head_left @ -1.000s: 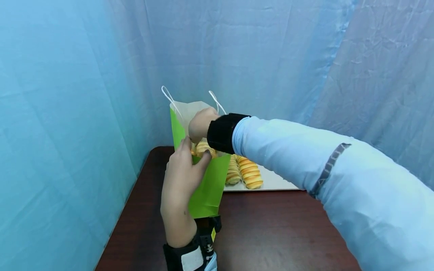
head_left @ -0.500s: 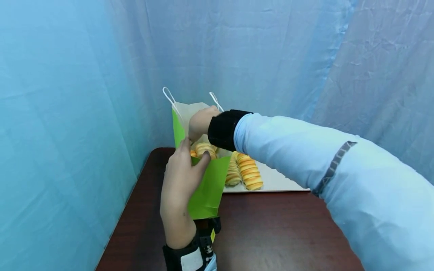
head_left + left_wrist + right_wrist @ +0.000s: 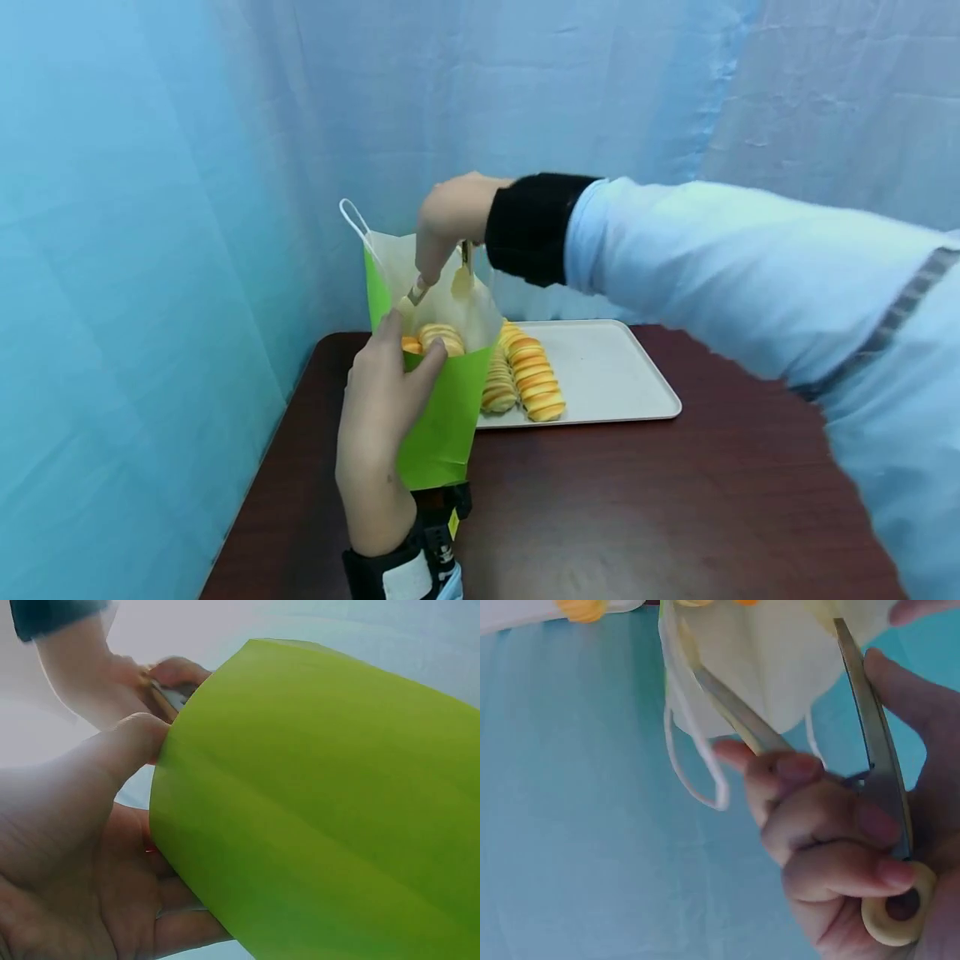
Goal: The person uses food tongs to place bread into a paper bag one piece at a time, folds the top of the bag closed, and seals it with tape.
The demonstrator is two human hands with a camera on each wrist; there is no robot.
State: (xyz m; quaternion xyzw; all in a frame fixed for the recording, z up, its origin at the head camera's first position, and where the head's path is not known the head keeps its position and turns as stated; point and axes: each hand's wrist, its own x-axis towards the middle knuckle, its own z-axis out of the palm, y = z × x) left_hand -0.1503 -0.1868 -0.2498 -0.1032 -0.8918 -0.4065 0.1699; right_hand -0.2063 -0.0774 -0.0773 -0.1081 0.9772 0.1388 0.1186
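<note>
My left hand (image 3: 378, 392) grips the near rim of a green paper bag (image 3: 446, 433), its thumb and fingers on either side of the edge in the left wrist view. Above the bag mouth, my right hand (image 3: 457, 212) holds metal tongs (image 3: 877, 742) with a cream ring (image 3: 900, 915) at the end. The tongs' arms stand apart, nothing between them, and their pale tips point down into the opening. Inside the bag lie cream-striped bread rolls (image 3: 441, 337), partly hidden by the rim and my left hand.
Right of the bag, a white tray (image 3: 600, 367) bears striped bread rolls (image 3: 538, 379) at its left end. The bag's white cord handle (image 3: 352, 218) stands up at the back left. Blue curtains (image 3: 540, 100) hang behind and left of the dark wooden table (image 3: 615, 500).
My right hand has risen out of the bag and the tongs now show above the rolls. My left hand keeps its grip on the bag rim. The view has shifted slightly.
</note>
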